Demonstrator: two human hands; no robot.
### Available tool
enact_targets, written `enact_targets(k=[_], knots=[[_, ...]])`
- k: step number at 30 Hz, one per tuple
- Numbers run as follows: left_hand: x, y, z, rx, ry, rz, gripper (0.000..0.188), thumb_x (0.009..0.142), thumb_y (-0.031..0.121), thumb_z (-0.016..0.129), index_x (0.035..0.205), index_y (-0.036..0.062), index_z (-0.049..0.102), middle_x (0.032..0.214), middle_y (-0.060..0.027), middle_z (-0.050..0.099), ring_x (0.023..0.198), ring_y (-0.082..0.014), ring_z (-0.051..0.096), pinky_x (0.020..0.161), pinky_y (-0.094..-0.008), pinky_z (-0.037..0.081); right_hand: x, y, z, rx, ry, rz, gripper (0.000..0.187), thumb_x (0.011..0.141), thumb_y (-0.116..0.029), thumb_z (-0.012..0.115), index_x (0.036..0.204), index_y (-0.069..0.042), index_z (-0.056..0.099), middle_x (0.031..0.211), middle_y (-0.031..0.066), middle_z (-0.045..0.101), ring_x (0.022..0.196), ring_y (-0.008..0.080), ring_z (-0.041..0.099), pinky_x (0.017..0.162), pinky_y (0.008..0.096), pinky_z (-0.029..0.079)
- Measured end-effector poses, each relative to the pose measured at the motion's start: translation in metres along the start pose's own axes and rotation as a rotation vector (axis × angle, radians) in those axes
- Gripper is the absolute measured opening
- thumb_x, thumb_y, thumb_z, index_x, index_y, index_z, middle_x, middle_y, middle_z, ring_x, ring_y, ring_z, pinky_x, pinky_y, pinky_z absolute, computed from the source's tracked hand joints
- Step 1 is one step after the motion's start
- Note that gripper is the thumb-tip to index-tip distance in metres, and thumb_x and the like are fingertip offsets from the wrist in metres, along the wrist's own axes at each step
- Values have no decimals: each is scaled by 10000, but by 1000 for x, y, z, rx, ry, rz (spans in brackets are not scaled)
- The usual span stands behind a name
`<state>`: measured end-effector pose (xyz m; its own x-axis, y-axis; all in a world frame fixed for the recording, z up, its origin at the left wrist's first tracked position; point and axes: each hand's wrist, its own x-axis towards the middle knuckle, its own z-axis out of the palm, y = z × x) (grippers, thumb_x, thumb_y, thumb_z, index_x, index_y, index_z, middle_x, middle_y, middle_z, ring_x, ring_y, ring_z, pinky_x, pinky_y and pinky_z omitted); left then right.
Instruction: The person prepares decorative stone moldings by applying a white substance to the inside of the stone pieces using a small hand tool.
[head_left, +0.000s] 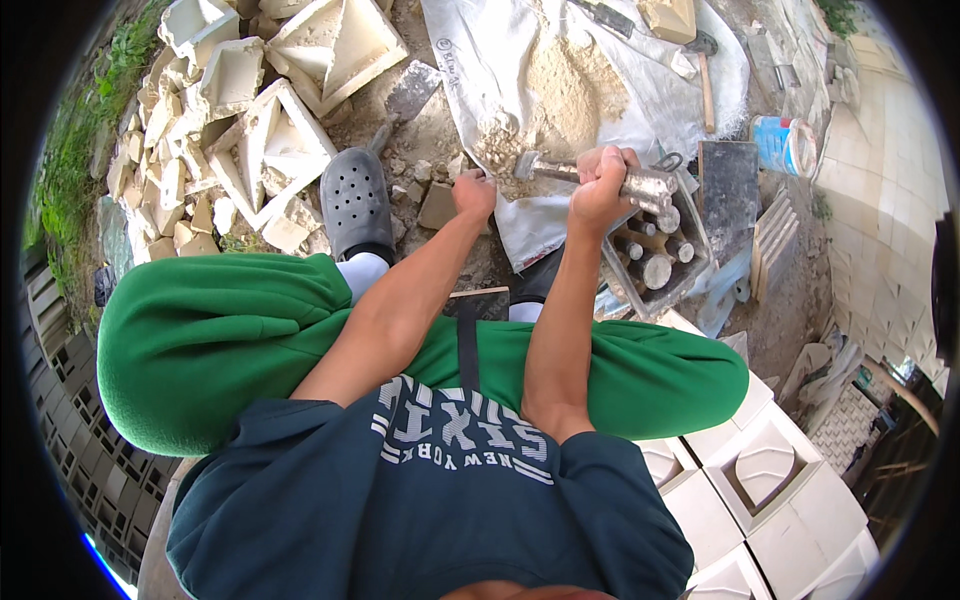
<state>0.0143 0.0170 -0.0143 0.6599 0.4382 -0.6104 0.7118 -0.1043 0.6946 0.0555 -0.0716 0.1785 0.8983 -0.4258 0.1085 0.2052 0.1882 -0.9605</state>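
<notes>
My right hand (601, 188), right of the upper middle of the frame, is clamped around a grey, crusted tool (650, 187) — its narrow metal end points left, while its thick, caked end sticks out on the right of my fist, above a grey box (682, 288). Several rods (657, 271) with pale round ends stand in that box. My left hand (474, 195) is near the upper centre, its fingers curled in, and I cannot tell whether anything is between them. It is just beside a brownish block (437, 207), at the lower left edge of a white sheet (470, 40). On the sheet, at the top of the frame, lies a heap of pale powder (575, 95), with a hammer (708, 95) to its right

In the upper left I have broken, hollow pale castings (335, 50) piled up, and a flat trowel (413, 90) lies between them and the sheet. My grey clog (358, 200) is below the trowel. Toward the upper right are a dark board (727, 185), a blue and white bucket (783, 145) tipped on its side and some pale strips (773, 235) — and white moulded tiles (790, 500) fill the lower right
</notes>
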Motion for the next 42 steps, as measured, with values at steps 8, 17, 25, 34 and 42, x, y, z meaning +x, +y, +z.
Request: enact_targets(k=[8,17,25,34,42], knots=[[0,-7,-4,-4,-32,24,294,731,136,612,1003,31,646,949,-145,657,893,-261,635,789,-336,487,-16,-29,9,138,-108,-61,214,771,-71,461,608,-82,323,485,6,339,439,86,308,421,243,249],[0,-13,-1,53,-30,-1,300,735,131,595,1020,45,642,936,-141,658,886,-268,633,792,-345,484,-7,-24,6,126,-191,-31,221,790,-65,463,603,-73,346,493,11,380,432,74,308,409,239,245],[-6,-5,-1,9,0,101,429,719,69,565,1149,60,577,968,-131,661,892,-230,640,803,-324,487,-14,7,11,-9,-272,30,212,789,-67,453,606,-75,346,507,0,363,440,76,311,408,240,239],[-11,0,-13,58,-56,81,507,730,57,554,1235,74,510,1013,-151,643,914,-240,631,811,-334,483,-9,-46,17,121,-334,-22,202,786,-103,455,610,-78,360,498,21,381,452,81,317,421,231,235],[-10,-7,-9,73,-84,90,539,720,35,542,1255,76,492,969,-134,657,885,-216,638,809,-333,482,-20,0,16,-94,-213,56,237,773,-63,440,593,-109,293,473,-21,283,415,71,264,396,244,217]])
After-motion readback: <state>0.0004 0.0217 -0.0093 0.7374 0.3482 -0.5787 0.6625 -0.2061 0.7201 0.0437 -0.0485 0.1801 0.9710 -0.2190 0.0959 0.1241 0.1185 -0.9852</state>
